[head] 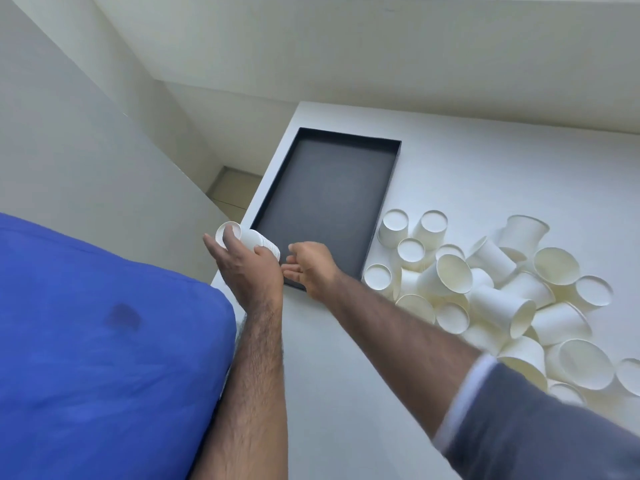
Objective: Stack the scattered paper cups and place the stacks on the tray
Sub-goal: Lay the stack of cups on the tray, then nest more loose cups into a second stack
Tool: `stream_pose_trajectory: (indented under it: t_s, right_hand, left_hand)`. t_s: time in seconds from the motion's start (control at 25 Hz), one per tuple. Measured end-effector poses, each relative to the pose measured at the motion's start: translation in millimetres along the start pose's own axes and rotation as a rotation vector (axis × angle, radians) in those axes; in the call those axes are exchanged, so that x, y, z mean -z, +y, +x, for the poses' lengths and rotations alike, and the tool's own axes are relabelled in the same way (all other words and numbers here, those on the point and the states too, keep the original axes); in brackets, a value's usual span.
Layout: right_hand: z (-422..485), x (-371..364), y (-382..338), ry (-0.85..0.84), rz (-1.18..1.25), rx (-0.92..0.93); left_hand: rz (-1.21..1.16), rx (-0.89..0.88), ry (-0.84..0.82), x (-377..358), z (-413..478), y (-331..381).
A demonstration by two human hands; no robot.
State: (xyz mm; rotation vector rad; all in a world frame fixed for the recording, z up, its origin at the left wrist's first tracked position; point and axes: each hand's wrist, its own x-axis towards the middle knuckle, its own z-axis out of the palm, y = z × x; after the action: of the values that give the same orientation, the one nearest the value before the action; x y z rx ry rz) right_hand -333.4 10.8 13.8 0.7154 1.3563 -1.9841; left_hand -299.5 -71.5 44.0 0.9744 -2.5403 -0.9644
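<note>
My left hand (247, 270) grips a stack of white paper cups (254, 240) lying sideways, its base pointing left, just off the near-left corner of the black tray (273, 188). My right hand (311, 268) hovers beside the stack's open end, over the tray's near edge, fingers apart and holding nothing. The tray holds nothing. A heap of several loose white paper cups (485, 292) lies on the white table to the right of the tray, some upside down, some on their sides.
The white table (485, 174) stretches back to a pale wall. A blue cushion (104, 341) fills the lower left, next to the table's left edge. Between them a gap drops to the floor (235, 188).
</note>
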Motion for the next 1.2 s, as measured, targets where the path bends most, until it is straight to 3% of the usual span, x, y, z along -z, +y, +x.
stream_pose_trajectory:
  t_s: [0.12, 0.24, 0.36, 0.48, 0.6, 0.72, 0.8, 1.0, 1.08, 1.2]
  right_hand:
    - [-79, 41, 41, -0.047, 0.052, 0.064]
    - [-173, 115, 105, 0.019, 0.018, 0.012]
    - [-251, 197, 157, 0.238, -0.062, -0.104]
    - [-300, 267, 181, 0.481, -0.103, -0.104]
    - [-328, 309, 179, 0.623, -0.102, 0.022]
    - [-335, 327, 166, 0.717, -0.127, 0.134]
    - [-332, 325, 159, 0.732, -0.367, 0.198]
    - [-304, 306, 146, 0.507, -1.602, 0.484]
    - [-285, 295, 141, 0.436, -1.839, 0.509]
    - [-263, 284, 134, 0.394, -1.993, 0.494]
  left_hand:
    - [-0.016, -0.101, 0.024, 5, -33, 3]
    - [0.042, -0.383, -0.016, 11, -108, -22]
    - [0.155, -0.581, -0.327, 21, -207, -77]
    - [0.307, -0.611, -0.757, 35, -277, -128]
    - [0.556, -0.705, -0.904, 30, -293, -147]
    - [0.588, -0.671, -0.952, 15, -275, -149]
    - [0.596, -0.6, -1.017, 8, -260, -143]
    - [0.577, -0.498, -1.135, 5, -245, -127]
    - [0.501, -0.422, -1.143, 10, -245, -125]
    - [0.413, -0.382, -1.138, 26, -253, -124]
